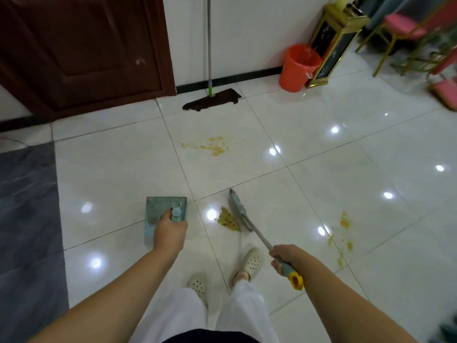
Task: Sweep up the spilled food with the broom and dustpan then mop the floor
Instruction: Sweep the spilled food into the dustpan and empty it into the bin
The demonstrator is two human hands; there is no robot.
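Observation:
My left hand (169,235) grips the handle of a pale blue dustpan (160,210) that rests on the white tile floor. My right hand (284,257) holds the handle of a blue broom (238,210) with a yellow end cap. The broom head sits right beside a small pile of yellowish spilled food (228,220), which lies between broom and dustpan. A thinner smear of food (212,146) lies farther ahead, and scattered bits (342,233) are on the right. A mop (212,100) with a dark cloth head leans against the far wall.
An orange bucket (298,68) stands by the wall, next to a gold-framed sign stand (332,43). Pink chairs (420,33) crowd the far right. A dark wooden door (81,50) is at the back left, a grey mat (27,231) on the left. My feet in white clogs (251,262) stand below the pile.

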